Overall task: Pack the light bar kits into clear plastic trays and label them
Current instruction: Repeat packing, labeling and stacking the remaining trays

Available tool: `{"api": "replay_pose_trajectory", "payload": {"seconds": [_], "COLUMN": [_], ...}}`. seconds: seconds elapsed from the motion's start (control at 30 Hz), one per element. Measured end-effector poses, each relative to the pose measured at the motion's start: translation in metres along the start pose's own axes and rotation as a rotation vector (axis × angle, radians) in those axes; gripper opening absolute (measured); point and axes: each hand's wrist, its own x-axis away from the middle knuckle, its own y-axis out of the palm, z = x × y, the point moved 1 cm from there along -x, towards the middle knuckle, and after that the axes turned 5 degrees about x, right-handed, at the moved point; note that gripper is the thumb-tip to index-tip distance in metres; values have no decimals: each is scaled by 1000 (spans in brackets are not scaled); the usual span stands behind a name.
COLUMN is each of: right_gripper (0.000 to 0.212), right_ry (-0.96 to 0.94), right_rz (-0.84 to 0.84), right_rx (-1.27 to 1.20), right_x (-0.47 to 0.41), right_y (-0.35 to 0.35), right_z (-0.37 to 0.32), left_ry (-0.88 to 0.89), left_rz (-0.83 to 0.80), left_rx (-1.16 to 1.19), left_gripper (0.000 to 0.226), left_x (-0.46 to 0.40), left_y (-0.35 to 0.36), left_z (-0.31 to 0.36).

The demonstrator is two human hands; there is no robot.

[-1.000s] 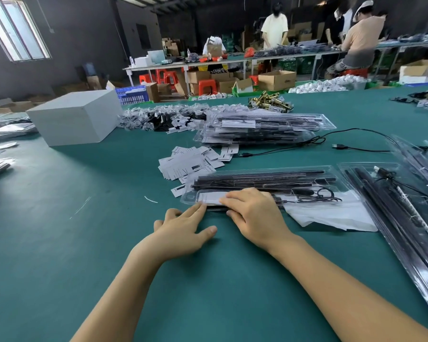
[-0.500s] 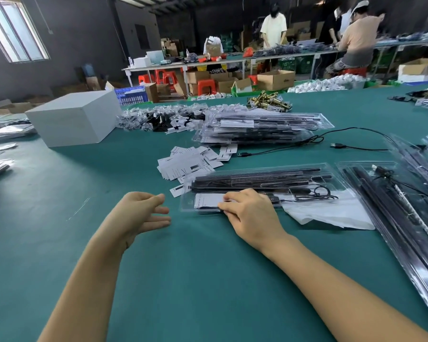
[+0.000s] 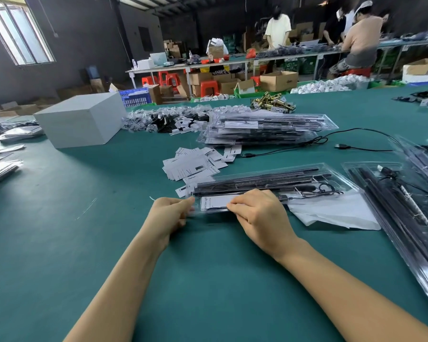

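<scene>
A clear plastic tray [image 3: 269, 180] with black light bars and a coiled cable lies on the green table in front of me. A white label [image 3: 214, 202] sits in its near left part. My left hand [image 3: 169, 215] pinches the tray's left end with thumb and curled fingers. My right hand [image 3: 260, 215] grips the tray's near edge, fingers curled over it beside the label. A heap of loose white labels [image 3: 195, 164] lies just behind the tray.
A stack of packed trays [image 3: 265, 129] stands further back, with a black USB cable [image 3: 344, 145] to its right. More trays with bars [image 3: 405, 206] lie at the right, a white sheet [image 3: 331, 213] under the tray's right end, a white box [image 3: 82, 118] back left. People work at far tables.
My left hand left the tray's corner, lifted away to the left, then came back and took hold of the tray's left end. My right hand stayed on the near edge.
</scene>
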Motion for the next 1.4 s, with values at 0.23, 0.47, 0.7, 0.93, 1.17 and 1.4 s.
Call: {"api": "replay_pose_trajectory", "payload": {"seconds": [0.23,0.47,0.7,0.93,1.17,1.4], "right_gripper": [27,9,33,18,25,25], "right_ry": [32,610,1605,1506,1383,1388], "right_rz": [77,-71,-141,-122,28,34], "right_rx": [100,-38,-1138,-1280,-1184,-1176], "right_x": [0,-6,-6,-1,2,3], "right_y": [-7,-13,-18,-18,-14,-11], "right_z": [2,14,25,25,17,16], "left_ry": [-169,-147,33,300,301,236], "left_rz": [-219,-263,-201,-169,-66,-57], "left_rx": [312,563,498,227,190,131], "left_gripper": [9,17,24,15,5,8], "left_x": [13,32,49,52,43,36], "left_y": [10,45,80,78,78,76], "left_z": [12,3,-15,-13,-22,-21]}}
